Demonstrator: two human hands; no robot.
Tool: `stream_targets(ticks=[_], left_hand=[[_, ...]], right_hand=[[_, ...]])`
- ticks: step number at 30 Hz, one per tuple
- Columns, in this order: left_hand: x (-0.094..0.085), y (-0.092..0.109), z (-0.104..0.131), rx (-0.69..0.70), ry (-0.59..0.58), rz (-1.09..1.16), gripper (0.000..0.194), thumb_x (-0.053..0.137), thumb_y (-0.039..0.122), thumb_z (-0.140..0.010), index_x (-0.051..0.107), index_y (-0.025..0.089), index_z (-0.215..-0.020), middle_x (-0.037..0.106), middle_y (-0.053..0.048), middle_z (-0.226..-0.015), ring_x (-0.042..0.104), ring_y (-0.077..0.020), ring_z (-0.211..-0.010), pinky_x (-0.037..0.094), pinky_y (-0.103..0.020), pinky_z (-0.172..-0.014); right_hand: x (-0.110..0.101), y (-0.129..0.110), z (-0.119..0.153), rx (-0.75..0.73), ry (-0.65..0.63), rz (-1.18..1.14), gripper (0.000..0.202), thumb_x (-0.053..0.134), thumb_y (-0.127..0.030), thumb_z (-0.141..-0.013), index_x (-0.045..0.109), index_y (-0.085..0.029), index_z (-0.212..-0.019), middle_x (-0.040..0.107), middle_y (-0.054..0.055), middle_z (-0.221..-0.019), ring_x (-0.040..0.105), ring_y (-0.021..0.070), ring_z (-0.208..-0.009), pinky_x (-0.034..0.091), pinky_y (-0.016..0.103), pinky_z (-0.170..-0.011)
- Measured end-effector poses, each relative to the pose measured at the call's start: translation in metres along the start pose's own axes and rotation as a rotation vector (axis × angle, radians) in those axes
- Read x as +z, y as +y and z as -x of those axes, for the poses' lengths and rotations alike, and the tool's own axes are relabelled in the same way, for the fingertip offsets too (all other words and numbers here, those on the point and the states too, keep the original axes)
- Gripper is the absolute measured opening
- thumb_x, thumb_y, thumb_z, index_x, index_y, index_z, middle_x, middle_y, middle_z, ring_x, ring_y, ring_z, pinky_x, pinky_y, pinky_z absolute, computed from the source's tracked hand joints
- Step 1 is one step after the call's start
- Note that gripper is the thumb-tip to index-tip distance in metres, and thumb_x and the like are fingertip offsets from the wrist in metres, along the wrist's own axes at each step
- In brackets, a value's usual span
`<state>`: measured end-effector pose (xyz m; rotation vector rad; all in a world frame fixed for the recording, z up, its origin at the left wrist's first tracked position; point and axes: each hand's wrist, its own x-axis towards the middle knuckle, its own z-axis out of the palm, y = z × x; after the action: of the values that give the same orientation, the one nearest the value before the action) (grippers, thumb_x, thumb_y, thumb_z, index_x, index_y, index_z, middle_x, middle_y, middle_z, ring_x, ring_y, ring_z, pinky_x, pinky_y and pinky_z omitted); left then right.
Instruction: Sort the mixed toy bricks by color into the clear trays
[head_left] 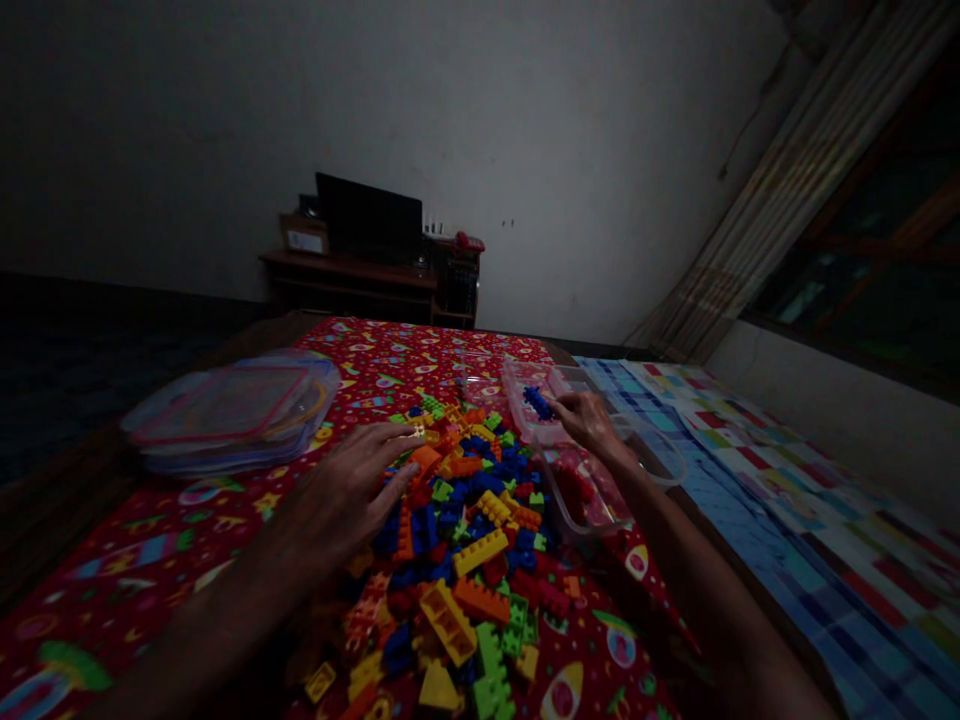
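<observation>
Colourful toy bricks [480, 550] lie in a large loose pile on a red patterned cloth [585, 680]. My left hand [367, 470] rests over the pile's left edge, its fingers apart near orange and yellow bricks, holding nothing that I can see. My right hand [589, 420] pinches a blue brick piece [538, 403] above a clear plastic container [517, 375] at the pile's far right. A nearer clear container [581, 525], with some red pieces or red cloth showing through, sits below my right wrist.
Stacked clear lids [232, 410] lie at the left. More clear containers [660, 455] stand right of my right hand. Beyond are a desk [352, 270] with a black monitor [371, 220] and a red telephone [470, 241]. A checked bedspread [795, 500] covers the right side.
</observation>
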<state>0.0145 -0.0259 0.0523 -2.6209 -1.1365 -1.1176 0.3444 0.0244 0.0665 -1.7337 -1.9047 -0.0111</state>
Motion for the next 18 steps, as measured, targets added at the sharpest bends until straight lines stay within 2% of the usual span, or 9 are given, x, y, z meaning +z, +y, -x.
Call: stream_targets(ticks=[6,10,14,18], left_hand=[[0.001,-0.001,0.002,-0.018,-0.012,-0.002,0.045,0.034,0.047,-0.094,0.066,0.018,-0.106,0.068,-0.011,-0.111,0.063,-0.0241,-0.104,0.051,-0.037,-0.092],[0.002,-0.002,0.002,0.004,-0.018,-0.008,0.044,0.035,0.044,-0.094,0.067,0.016,-0.105,0.069,-0.012,-0.110,0.063,-0.0237,-0.103,0.051,-0.036,-0.090],[0.000,-0.005,0.001,0.016,-0.009,0.001,0.044,0.037,0.044,-0.094,0.066,0.015,-0.107,0.068,-0.012,-0.110,0.064,-0.0242,-0.103,0.051,-0.036,-0.092],[0.001,-0.009,0.001,0.008,-0.011,0.012,0.044,0.037,0.046,-0.093,0.066,0.017,-0.108,0.068,-0.012,-0.110,0.063,-0.0254,-0.103,0.050,-0.037,-0.093]], right_hand=[[-0.006,0.018,-0.014,0.139,-0.014,0.051,0.043,0.045,-0.039,-0.083,0.066,-0.010,-0.059,0.042,0.000,-0.046,0.047,0.0112,-0.051,0.022,0.023,-0.049],[-0.017,0.021,-0.013,0.159,0.022,0.121,0.043,0.042,-0.036,-0.085,0.069,-0.010,-0.065,0.051,0.002,-0.051,0.050,0.0111,-0.053,0.023,0.023,-0.051],[-0.047,0.032,0.004,0.271,0.097,0.364,0.038,0.042,-0.031,-0.087,0.073,-0.013,-0.073,0.066,0.008,-0.066,0.056,0.0141,-0.061,0.026,0.025,-0.054],[-0.074,0.056,0.035,0.442,0.085,0.552,0.036,0.042,-0.031,-0.088,0.075,-0.015,-0.083,0.071,0.013,-0.082,0.061,0.0184,-0.071,0.026,0.026,-0.054]])
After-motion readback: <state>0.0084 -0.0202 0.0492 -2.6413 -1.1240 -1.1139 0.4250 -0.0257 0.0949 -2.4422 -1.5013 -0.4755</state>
